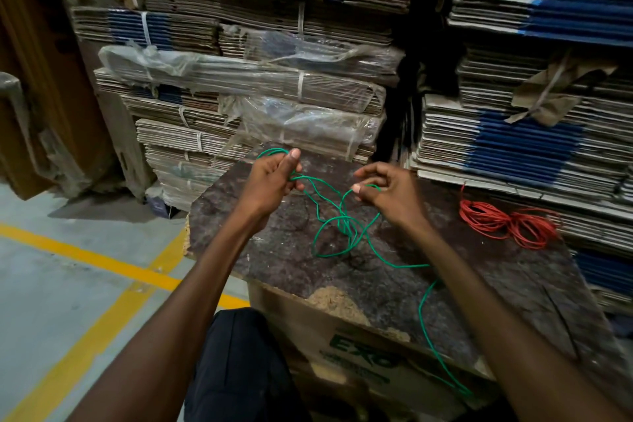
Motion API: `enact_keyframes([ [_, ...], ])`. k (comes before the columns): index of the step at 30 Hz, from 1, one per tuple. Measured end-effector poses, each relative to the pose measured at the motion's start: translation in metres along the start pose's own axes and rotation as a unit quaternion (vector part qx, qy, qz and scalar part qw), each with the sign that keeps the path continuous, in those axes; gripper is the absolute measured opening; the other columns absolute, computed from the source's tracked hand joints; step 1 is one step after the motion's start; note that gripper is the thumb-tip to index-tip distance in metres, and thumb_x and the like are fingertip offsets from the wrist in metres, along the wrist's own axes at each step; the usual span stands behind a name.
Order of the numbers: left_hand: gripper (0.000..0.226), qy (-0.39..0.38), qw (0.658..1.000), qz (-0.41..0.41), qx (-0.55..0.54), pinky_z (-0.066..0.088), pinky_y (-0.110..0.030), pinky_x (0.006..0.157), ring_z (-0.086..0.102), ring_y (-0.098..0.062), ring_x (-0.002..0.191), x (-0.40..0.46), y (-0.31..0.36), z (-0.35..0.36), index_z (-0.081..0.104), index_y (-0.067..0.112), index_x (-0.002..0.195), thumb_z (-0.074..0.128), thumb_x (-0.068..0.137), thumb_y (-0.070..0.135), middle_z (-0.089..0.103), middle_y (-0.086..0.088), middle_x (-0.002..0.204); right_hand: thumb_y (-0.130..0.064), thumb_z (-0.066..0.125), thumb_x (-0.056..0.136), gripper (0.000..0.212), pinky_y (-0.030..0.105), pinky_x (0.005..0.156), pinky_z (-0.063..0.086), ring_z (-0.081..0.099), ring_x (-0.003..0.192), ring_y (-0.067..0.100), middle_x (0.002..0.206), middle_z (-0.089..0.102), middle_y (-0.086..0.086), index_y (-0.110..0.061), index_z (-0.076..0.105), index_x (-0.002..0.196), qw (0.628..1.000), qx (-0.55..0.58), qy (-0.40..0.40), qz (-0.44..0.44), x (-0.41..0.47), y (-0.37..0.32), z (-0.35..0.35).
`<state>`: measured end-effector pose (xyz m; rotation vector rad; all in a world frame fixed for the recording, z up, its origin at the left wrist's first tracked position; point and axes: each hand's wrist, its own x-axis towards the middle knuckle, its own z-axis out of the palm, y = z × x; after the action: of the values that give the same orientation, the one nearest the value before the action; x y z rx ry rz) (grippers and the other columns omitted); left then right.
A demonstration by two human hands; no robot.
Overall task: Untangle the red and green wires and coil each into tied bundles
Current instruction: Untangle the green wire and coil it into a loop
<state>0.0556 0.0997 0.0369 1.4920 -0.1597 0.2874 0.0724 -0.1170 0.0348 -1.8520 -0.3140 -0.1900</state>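
Note:
The green wire [342,226] lies in loose tangled loops on a dark worn board [394,284], and one end trails off the board's front edge. My left hand [274,175] grips a few gathered green loops above the board's far left corner. My right hand [387,188] pinches a strand of the same wire between thumb and fingers, a short way to the right. The red wire [507,221] lies apart as a coiled bundle, pinched in at its middle, at the board's right side. Neither hand touches it.
The board rests on a cardboard box [359,353] with green print. Tall stacks of flattened cartons [260,79] stand close behind, more stacks [520,134] to the right. At the left is grey floor with yellow lines [85,260]. My dark-clothed knee [236,363] is below.

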Motion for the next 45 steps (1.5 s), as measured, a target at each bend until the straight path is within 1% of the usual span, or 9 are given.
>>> enact_keyframes([
  [5,0.033,0.002,1.000,-0.002,0.005,0.028,-0.027,0.052,0.051,-0.005,0.043,0.000,0.007,0.013,0.055,0.013,0.069,0.049,0.100,0.022,0.052,0.004,0.056,-0.006,0.072,0.085,0.012,0.022,0.052,0.053,0.062,0.050,0.008,0.064,0.069,0.003,-0.011,0.062,0.092,0.993,0.102,0.046,0.023,-0.005,-0.006,0.009],
  [9,0.034,0.006,1.000,-0.014,0.003,0.034,-0.019,0.052,0.049,-0.003,0.040,-0.001,0.015,0.020,0.053,0.010,0.070,0.045,0.102,0.021,0.046,0.008,0.041,-0.032,0.078,0.076,0.021,0.026,0.064,0.041,0.054,0.071,0.007,0.081,0.061,-0.004,-0.023,0.063,0.088,0.943,-0.254,0.154,-0.147,-0.011,-0.003,0.004],
  [12,0.033,0.010,1.000,-0.019,-0.018,0.038,-0.024,0.059,0.048,-0.002,0.039,-0.002,0.021,0.023,0.053,0.010,0.071,0.046,0.101,0.021,0.046,0.009,0.040,-0.034,0.078,0.076,0.020,0.029,0.059,0.035,0.052,0.069,0.012,0.072,0.053,-0.009,-0.022,0.063,0.080,0.908,-0.344,0.168,-0.170,-0.022,-0.016,0.002],
  [17,0.033,0.011,0.999,-0.021,-0.027,0.034,-0.025,0.058,0.052,-0.005,0.043,-0.003,0.030,0.027,0.053,0.011,0.072,0.047,0.101,0.024,0.044,0.009,0.039,-0.017,0.066,0.091,0.013,0.019,0.042,0.043,0.054,0.041,0.006,0.062,0.067,0.004,-0.017,0.062,0.078,0.997,-0.047,0.047,0.045,-0.021,-0.028,0.006],
  [22,0.033,0.019,0.999,-0.004,-0.037,0.038,-0.010,0.046,0.047,-0.013,0.049,-0.003,0.042,0.033,0.053,0.010,0.071,0.045,0.102,0.020,0.045,0.008,0.039,0.004,0.064,0.087,0.019,0.016,0.070,0.052,0.061,0.077,0.012,0.099,0.066,0.017,-0.011,0.057,0.096,0.991,0.128,-0.018,0.031,-0.032,-0.036,0.010],
  [29,0.032,0.014,0.998,0.007,-0.055,0.041,-0.017,0.054,0.045,-0.001,0.039,0.000,0.051,0.031,0.054,0.012,0.072,0.047,0.101,0.024,0.046,0.010,0.048,-0.040,0.087,0.063,0.044,0.033,0.068,0.056,0.064,0.072,0.009,0.084,0.066,-0.010,-0.026,0.057,0.092,0.980,-0.152,-0.062,-0.116,-0.033,-0.014,0.006],
  [34,0.031,0.041,0.995,-0.005,-0.092,0.037,-0.022,0.052,0.051,-0.002,0.042,0.005,0.055,0.017,0.054,0.015,0.075,0.047,0.101,0.028,0.044,0.009,0.042,-0.017,0.082,0.068,0.043,0.027,0.063,0.049,0.057,0.066,0.003,0.078,0.064,-0.011,-0.028,0.064,0.105,0.961,-0.188,-0.086,-0.181,-0.032,-0.010,-0.005],
  [38,0.028,0.074,0.988,-0.030,-0.131,0.030,-0.029,0.057,0.057,-0.004,0.049,0.013,0.057,-0.001,0.053,0.017,0.076,0.050,0.099,0.033,0.046,0.010,0.046,-0.011,0.085,0.067,0.034,0.024,0.061,0.037,0.042,0.061,0.005,0.066,0.048,-0.004,-0.019,0.070,0.096,0.984,-0.081,-0.089,-0.130,-0.034,-0.010,-0.014],
  [45,0.029,0.091,0.988,-0.047,-0.119,0.029,-0.028,0.056,0.058,-0.003,0.050,0.014,0.052,-0.010,0.052,0.019,0.075,0.050,0.099,0.034,0.045,0.010,0.046,-0.016,0.084,0.073,0.057,0.018,0.108,0.035,0.053,0.124,0.004,0.130,0.061,-0.008,-0.020,0.063,0.126,0.903,-0.185,-0.384,-0.064,-0.032,-0.024,-0.042],
])
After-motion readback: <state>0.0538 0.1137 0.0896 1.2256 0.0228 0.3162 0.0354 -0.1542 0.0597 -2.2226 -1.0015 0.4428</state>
